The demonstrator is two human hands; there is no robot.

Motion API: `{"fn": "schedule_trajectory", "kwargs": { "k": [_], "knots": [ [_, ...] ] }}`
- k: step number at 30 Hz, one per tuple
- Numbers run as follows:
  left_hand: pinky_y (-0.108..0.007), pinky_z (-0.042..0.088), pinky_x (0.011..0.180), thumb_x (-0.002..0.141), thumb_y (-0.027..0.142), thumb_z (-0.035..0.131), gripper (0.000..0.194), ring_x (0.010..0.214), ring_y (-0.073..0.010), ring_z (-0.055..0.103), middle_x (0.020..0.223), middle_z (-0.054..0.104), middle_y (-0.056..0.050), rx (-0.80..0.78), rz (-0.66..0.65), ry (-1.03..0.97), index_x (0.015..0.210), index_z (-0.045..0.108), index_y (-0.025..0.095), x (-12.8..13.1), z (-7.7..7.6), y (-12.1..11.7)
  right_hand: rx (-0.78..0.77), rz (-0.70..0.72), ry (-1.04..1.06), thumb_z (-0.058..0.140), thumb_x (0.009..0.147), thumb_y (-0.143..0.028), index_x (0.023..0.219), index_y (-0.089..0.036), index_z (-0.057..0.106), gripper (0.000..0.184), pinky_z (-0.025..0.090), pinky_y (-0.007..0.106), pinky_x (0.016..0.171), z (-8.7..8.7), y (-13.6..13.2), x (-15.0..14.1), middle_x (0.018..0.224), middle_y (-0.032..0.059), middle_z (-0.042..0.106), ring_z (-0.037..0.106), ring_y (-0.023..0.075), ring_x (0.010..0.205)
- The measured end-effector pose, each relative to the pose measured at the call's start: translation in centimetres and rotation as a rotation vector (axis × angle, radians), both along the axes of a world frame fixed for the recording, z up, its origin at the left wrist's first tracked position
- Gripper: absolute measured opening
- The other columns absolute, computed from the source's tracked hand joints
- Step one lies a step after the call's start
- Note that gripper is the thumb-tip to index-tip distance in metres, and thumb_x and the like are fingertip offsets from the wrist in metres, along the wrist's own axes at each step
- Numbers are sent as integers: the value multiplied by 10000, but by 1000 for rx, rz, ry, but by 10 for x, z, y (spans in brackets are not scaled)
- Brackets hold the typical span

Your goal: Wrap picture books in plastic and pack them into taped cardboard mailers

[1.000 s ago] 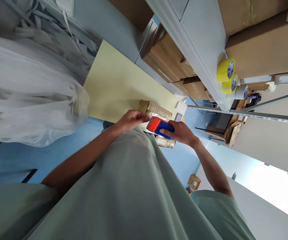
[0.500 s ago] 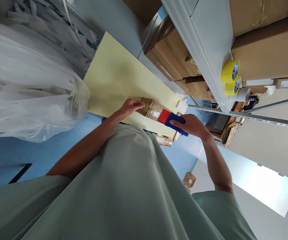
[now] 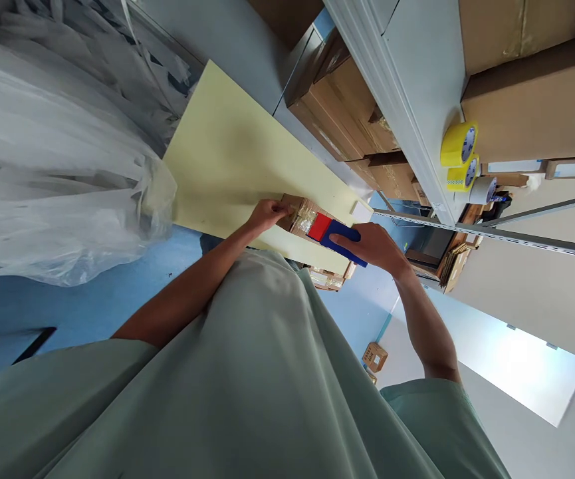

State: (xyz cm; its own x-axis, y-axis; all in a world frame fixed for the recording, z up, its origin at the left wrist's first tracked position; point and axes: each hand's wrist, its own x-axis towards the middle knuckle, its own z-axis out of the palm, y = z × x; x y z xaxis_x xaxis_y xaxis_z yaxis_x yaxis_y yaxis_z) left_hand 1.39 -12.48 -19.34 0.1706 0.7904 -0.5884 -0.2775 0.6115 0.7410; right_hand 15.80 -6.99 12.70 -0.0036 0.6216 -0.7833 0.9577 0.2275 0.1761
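Note:
A small cardboard box (image 3: 297, 216), with shiny clear tape over its middle, lies on the pale yellow table (image 3: 217, 153). My left hand (image 3: 268, 215) is closed at the box's left end, its thumb and fingertips pinched against the cardboard edge. My right hand (image 3: 369, 245) grips a flat blue block with a red end (image 3: 340, 241), thumb on top and fingers underneath. The block's red end rests against or just over the right part of the box; its underside is hidden, so what kind of thing it is stays unclear.
Behind the table stand brown cartons (image 3: 351, 110) under a grey shelf (image 3: 407, 86). Tape rolls (image 3: 459, 145) sit on that shelf. A large clear plastic bag (image 3: 68, 173) fills the left side. Further boxes (image 3: 324, 278) stand below the table's near edge.
My left hand has moved slightly right, and its fingertips now overlap the box's left end. My right hand and the blue-and-red block have shifted slightly left along the box.

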Motion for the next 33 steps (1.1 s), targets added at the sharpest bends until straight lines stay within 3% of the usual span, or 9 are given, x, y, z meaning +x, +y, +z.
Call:
{"fn": "schedule_trajectory", "kwargs": {
  "k": [4, 7, 10, 13, 16, 20, 25, 29, 33],
  "knots": [
    [-367, 538, 890, 691, 381, 908, 468, 924, -248, 682, 1065, 793, -120, 70, 3, 324, 1084, 778, 164, -8, -4, -11, -17, 16, -7, 526, 1053, -852, 751, -233, 628, 696, 385, 323, 678, 1, 0, -4, 791, 74, 747, 677, 223, 751],
    [-363, 555, 903, 711, 384, 890, 638, 886, -218, 657, 1133, 763, -102, 144, -59, 315, 1294, 746, 169, -18, 1, -25, -28, 8, -21, 558, 1062, -814, 762, -234, 641, 658, 388, 330, 675, 2, -1, -5, 783, 76, 748, 690, 234, 756],
    [-368, 575, 931, 735, 419, 907, 784, 963, -234, 667, 1207, 709, -93, 338, -124, 238, 1462, 690, 217, -20, 21, -34, -33, 6, -33, 565, 1065, -804, 789, -229, 668, 645, 391, 333, 669, 3, -3, -4, 797, 89, 763, 716, 249, 778],
    [-422, 577, 1005, 754, 368, 915, 743, 1044, -284, 665, 1190, 656, -99, 503, -218, 279, 1454, 703, 237, -9, 42, -31, -23, 20, -52, 569, 1057, -816, 837, -224, 710, 647, 395, 339, 668, 3, -6, -2, 819, 102, 781, 736, 267, 793],
    [-470, 552, 1078, 820, 290, 856, 587, 1108, -324, 638, 1161, 630, -113, 564, -289, 394, 1389, 727, 223, 7, 52, -22, -12, 40, -63, 558, 1054, -831, 875, -221, 738, 660, 397, 344, 667, 2, -9, 2, 844, 116, 793, 747, 283, 804],
    [-467, 542, 1105, 954, 248, 726, 414, 1113, -311, 619, 1188, 615, -133, 579, -294, 493, 1367, 718, 212, 21, 46, -17, 2, 49, -75, 562, 1059, -819, 891, -214, 746, 655, 393, 343, 662, -1, -13, 16, 859, 130, 801, 758, 295, 834],
    [-445, 566, 1111, 983, 191, 704, 503, 1113, -280, 649, 1232, 594, -114, 634, -340, 552, 1482, 671, 243, 19, 34, -23, -28, -1, -50, 532, 1048, -861, 861, -211, 743, 709, 390, 328, 654, -12, -12, 51, 849, 119, 796, 757, 275, 819],
    [-426, 582, 1121, 964, 187, 771, 623, 1147, -271, 676, 1209, 592, -88, 661, -406, 574, 1567, 641, 268, 12, 26, -24, -70, -16, -35, 521, 1050, -863, 880, -195, 767, 732, 412, 321, 663, -32, -8, 85, 873, 132, 805, 763, 274, 825],
    [-436, 611, 1115, 952, 211, 831, 653, 1148, -262, 708, 1258, 618, -83, 634, -409, 617, 1574, 655, 304, 8, 21, -24, -97, -24, -3, 543, 1066, -818, 956, -163, 806, 714, 468, 326, 709, -63, -2, 113, 919, 165, 820, 779, 285, 849]
  ]
}}
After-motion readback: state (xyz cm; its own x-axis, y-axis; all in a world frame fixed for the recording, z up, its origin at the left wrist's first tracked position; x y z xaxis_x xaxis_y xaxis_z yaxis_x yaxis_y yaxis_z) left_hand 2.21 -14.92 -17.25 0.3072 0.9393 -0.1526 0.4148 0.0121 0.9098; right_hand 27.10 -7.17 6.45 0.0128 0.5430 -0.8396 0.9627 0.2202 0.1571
